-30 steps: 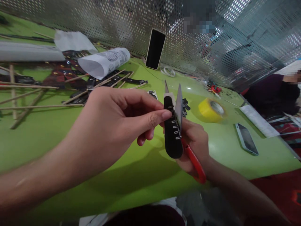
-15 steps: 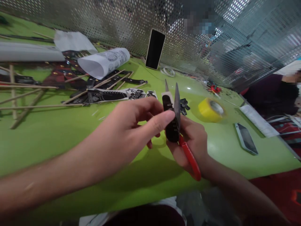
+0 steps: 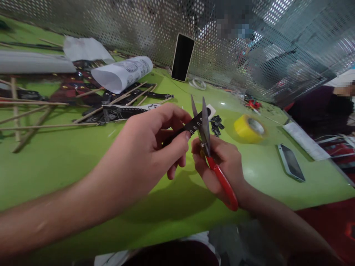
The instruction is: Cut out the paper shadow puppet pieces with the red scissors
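Observation:
Between thumb and fingers, my left hand [image 3: 155,144] pinches a black paper strip [image 3: 195,124] with small white marks and a white end. The strip slants up to the right and crosses the scissors' blades. My right hand [image 3: 224,162] is closed around the red-handled scissors [image 3: 222,181], whose blades point up and stand parted. Just behind the blades, a small pile of black cut pieces [image 3: 216,125] lies on the green table [image 3: 133,221]. A black-and-white printed strip [image 3: 122,112] lies beyond my left hand, which partly covers it.
Yellow tape [image 3: 249,129] and a phone [image 3: 291,162] lie to the right. Another phone [image 3: 183,57] leans against the perforated metal screen [image 3: 155,33]. Rolled printed paper [image 3: 123,73] and wooden sticks [image 3: 41,126] spread over the left. A person [image 3: 324,99] is at the far right.
My left hand has turned the black strip from nearly upright to a slant across the scissors' blades. The blades now show more plainly, parted; the right hand has barely moved.

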Demonstrator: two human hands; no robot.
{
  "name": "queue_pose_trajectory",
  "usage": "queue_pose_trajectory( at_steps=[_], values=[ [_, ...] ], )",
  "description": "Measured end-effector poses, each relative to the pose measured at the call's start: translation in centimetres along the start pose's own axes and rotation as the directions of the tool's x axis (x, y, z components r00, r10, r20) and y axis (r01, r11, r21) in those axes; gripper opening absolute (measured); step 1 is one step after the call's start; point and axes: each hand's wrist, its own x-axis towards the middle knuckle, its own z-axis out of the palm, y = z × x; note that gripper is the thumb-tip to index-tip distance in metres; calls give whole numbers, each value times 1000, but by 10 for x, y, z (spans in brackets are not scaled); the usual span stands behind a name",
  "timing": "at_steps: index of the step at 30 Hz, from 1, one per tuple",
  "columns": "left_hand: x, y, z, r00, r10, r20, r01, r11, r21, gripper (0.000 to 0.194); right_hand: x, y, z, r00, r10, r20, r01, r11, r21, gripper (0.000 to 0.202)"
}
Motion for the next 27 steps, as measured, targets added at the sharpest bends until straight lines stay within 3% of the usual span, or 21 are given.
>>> queue_pose_trajectory(
  at_steps=[12, 21, 27],
  values=[
    [-1, 13, -4, 995, -83, -62, 86, 995, 47, 12, 1, -7, -2, 998, -39, 47, 37, 998, 42, 18],
    [-3, 16, -6, 992, -125, -2, 125, 992, 14, 14, -5, -9, -8, 988, 95, 119, -120, 968, 222, 19],
    [-2, 15, -4, 983, -175, 53, 177, 983, -42, 15, 2, -16, -8, 993, 20, 116, -43, 979, 201, 19]
  ],
)
